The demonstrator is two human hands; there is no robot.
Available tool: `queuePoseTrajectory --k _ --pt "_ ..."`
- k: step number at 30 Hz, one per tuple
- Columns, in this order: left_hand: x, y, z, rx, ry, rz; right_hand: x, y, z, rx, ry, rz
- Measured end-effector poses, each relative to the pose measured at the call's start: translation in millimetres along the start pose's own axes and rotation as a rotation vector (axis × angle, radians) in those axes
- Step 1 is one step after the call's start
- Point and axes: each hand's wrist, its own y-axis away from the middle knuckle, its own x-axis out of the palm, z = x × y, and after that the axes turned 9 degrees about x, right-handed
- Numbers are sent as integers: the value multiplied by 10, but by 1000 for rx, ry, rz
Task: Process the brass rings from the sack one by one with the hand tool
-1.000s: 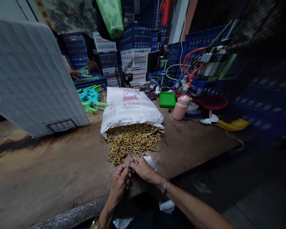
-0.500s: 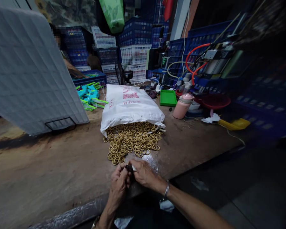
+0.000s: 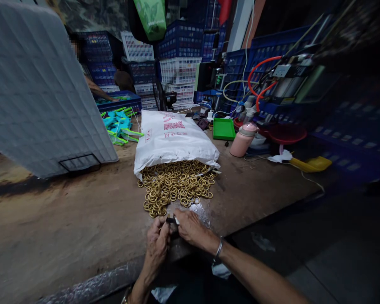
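I note left hand (image 3: 157, 245) and right hand (image 3: 192, 228) both pinching a small dark piece (image 3: 170, 220); the white plastic sack (image 3: 174, 143) spills brass-coloured metal rings (image 3: 177, 185).

Bare forearms; thin silver bangle (image 3: 219, 247) (right wrist).

Left hand (image 3: 157, 242) and right hand (image 3: 190, 228) meet, fingers pinched.

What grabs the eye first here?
A heap of golden rings spills from the open white sack in the middle of the table. Just in front of it, at the near edge, the left hand and right hand pinch a small dark piece between them. Farther back on the right stand a pink bottle and a green tray.
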Motion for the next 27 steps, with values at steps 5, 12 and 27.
queuePoseTrajectory --k 5,12,27 --pt "12 111 -105 -127 71 9 -8 -50 -21 69 -11 -51" --pt "19 175 -277 -186 462 56 -10 -166 -39 98 -478 -70" --pt "-85 161 -175 -188 471 19 39 26 185 138 -1236 357"
